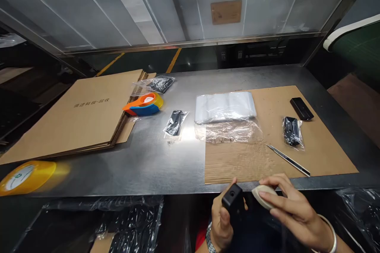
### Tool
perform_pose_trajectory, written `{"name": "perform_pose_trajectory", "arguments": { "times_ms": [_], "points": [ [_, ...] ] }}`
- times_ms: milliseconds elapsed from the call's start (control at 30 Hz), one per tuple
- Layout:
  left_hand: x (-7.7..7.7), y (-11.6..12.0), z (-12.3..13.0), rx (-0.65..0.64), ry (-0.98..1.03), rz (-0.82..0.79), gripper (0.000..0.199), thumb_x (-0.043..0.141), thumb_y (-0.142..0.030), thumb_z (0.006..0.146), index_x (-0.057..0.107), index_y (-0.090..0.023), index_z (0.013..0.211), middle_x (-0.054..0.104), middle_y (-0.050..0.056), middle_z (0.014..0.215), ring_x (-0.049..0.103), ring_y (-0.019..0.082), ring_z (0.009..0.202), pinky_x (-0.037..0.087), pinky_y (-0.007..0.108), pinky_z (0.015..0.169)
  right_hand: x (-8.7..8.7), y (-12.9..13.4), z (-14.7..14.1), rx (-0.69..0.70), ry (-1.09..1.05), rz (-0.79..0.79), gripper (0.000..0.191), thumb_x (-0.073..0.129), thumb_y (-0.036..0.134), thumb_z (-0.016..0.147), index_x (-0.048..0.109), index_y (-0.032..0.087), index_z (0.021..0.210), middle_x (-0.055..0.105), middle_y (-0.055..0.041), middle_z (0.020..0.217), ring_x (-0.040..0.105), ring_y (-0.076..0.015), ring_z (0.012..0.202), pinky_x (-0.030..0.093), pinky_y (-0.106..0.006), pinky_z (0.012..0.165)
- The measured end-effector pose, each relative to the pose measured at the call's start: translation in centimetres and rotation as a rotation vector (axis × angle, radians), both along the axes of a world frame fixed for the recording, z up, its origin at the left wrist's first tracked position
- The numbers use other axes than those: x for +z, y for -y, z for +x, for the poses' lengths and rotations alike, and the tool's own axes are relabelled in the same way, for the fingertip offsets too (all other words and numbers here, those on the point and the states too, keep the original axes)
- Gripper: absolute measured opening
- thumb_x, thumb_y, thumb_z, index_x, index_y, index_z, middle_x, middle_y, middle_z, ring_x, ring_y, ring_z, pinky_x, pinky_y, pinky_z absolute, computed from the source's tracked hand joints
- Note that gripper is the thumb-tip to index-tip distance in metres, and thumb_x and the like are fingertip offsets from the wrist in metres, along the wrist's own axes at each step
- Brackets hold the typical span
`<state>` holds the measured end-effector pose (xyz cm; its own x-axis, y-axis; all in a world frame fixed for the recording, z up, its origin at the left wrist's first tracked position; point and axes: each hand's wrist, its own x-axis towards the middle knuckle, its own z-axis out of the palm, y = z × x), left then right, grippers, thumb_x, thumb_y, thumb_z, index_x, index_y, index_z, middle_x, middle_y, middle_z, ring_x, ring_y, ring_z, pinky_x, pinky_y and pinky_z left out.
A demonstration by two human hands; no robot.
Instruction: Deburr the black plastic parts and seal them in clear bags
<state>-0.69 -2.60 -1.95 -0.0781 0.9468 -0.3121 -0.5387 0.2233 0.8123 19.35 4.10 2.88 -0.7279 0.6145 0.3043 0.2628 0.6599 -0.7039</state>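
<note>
My left hand (pixel 222 219) is wrapped round a black plastic part (pixel 233 197) with a small round hole in its end face. Just to the right, my right hand (pixel 293 205) pinches an off-white, rounded pad (pixel 265 196), perhaps an eraser or sponge; its exact kind is unclear. The pad and the black part are close but apart, both in front of the table's near edge. Beyond them, a slim knife-like tool (pixel 288 160) lies on a cardboard sheet (pixel 237 166). A bagged black part (pixel 292 131) and an unbagged black part (pixel 301 108) rest on its right side.
A stack of clear plastic bags (pixel 225 107) lies on the cardboard. Left of it are another bagged black part (pixel 175 122), an orange-and-blue tape dispenser (pixel 144 104) and flat cartons (pixel 89 114). A yellow tape roll (pixel 26 178) sits at the front left edge. Bagged black items (pixel 133 225) are below.
</note>
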Motion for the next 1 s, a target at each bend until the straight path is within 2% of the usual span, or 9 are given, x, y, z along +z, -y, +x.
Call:
{"name": "perform_pose_trajectory", "arguments": {
  "times_ms": [100, 267, 367, 500, 600, 700, 800, 900, 1000],
  "points": [
    [-0.3, 0.2, -0.3, -0.165, -0.330, 0.262, 0.073, 0.047, -0.068, 0.067, 0.061, -0.014, 0.113, 0.059, 0.009, 0.072, 0.050, 0.023, 0.070, 0.039, 0.036, 0.076, 2.5, -0.6, -0.9, 0.117, -0.029, -0.060, 0.046, 0.047, 0.010, 0.083, 0.044, 0.022, 0.127, 0.044, -0.0119, 0.118, 0.043, -0.0235, 0.107, 0.042, -0.041, 0.086],
    [0.4, 0.0, -0.5, -0.352, -0.437, 0.319, 0.062, 0.042, -0.063, 0.074, 0.066, -0.015, 0.105, 0.057, 0.011, 0.077, 0.049, 0.023, 0.069, 0.039, 0.034, 0.068, 5.0, -0.8, -3.0, 0.327, 0.059, -0.098, 0.043, 0.052, 0.012, 0.081, 0.047, 0.021, 0.124, 0.049, -0.0095, 0.111, 0.045, -0.0187, 0.099, 0.043, -0.034, 0.082],
    [0.3, 0.1, -0.6, -0.378, -0.469, 0.345, 0.063, 0.038, -0.063, 0.076, 0.067, -0.014, 0.103, 0.055, 0.011, 0.073, 0.049, 0.023, 0.067, 0.038, 0.033, 0.065, 4.8, -1.0, -2.9, 0.367, 0.046, -0.097, 0.042, 0.052, 0.014, 0.082, 0.048, 0.021, 0.123, 0.049, -0.0095, 0.110, 0.046, -0.0186, 0.098, 0.042, -0.034, 0.082],
    [-0.4, 0.3, -1.2, -0.347, -0.482, 0.504, 0.068, 0.034, -0.062, 0.078, 0.056, -0.013, 0.120, 0.055, 0.010, 0.072, 0.048, 0.021, 0.062, 0.038, 0.033, 0.061, 3.7, -1.3, -1.7, 0.257, 0.098, -0.159, 0.039, 0.049, 0.013, 0.084, 0.051, 0.022, 0.121, 0.049, -0.0096, 0.107, 0.046, -0.0187, 0.097, 0.042, -0.035, 0.082],
    [-0.4, 0.0, -1.7, -0.338, -0.479, 0.577, 0.070, 0.031, -0.064, 0.078, 0.053, -0.014, 0.122, 0.055, 0.009, 0.067, 0.048, 0.021, 0.061, 0.039, 0.033, 0.059, 3.1, -1.1, -1.5, 0.183, 0.077, -0.151, 0.041, 0.047, 0.011, 0.084, 0.049, 0.022, 0.124, 0.048, -0.0099, 0.106, 0.045, -0.0189, 0.096, 0.041, -0.037, 0.082],
    [0.2, -0.5, -1.6, -0.301, -0.383, 0.462, 0.067, 0.035, -0.064, 0.077, 0.056, -0.015, 0.118, 0.059, 0.009, 0.067, 0.054, 0.022, 0.065, 0.042, 0.035, 0.065, 2.8, -0.9, -2.2, 0.122, 0.050, -0.137, 0.039, 0.047, 0.013, 0.085, 0.050, 0.022, 0.123, 0.048, -0.0101, 0.106, 0.044, -0.0197, 0.096, 0.041, -0.038, 0.083],
    [0.8, -1.1, -0.8, -0.154, 0.005, 0.202, 0.061, 0.029, -0.061, 0.081, 0.047, -0.022, 0.124, 0.061, 0.005, 0.067, 0.056, 0.018, 0.055, 0.043, 0.032, 0.058, 1.5, -1.3, -2.4, 0.009, 0.084, -0.158, 0.037, 0.045, 0.018, 0.087, 0.049, 0.024, 0.123, 0.049, -0.0085, 0.106, 0.045, -0.0195, 0.098, 0.041, -0.037, 0.084],
    [1.1, -1.6, -0.1, -0.086, 0.335, -0.063, 0.059, 0.016, -0.056, 0.086, 0.040, -0.022, 0.128, 0.058, 0.002, 0.063, 0.055, 0.015, 0.045, 0.040, 0.026, 0.046, -1.9, -2.4, -1.8, -0.204, 0.193, -0.077, 0.035, 0.045, 0.022, 0.088, 0.050, 0.024, 0.122, 0.051, -0.0080, 0.105, 0.046, -0.0196, 0.099, 0.044, -0.035, 0.084],
    [1.1, -2.1, 0.3, -0.112, 0.467, -0.217, 0.059, 0.019, -0.055, 0.086, 0.038, -0.018, 0.128, 0.056, 0.001, 0.060, 0.053, 0.014, 0.040, 0.037, 0.023, 0.041, -6.2, -3.8, -1.0, -0.380, 0.286, 0.081, 0.032, 0.046, 0.024, 0.086, 0.055, 0.018, 0.116, 0.053, -0.0096, 0.098, 0.048, -0.0215, 0.094, 0.046, -0.038, 0.081]
  ]
}}
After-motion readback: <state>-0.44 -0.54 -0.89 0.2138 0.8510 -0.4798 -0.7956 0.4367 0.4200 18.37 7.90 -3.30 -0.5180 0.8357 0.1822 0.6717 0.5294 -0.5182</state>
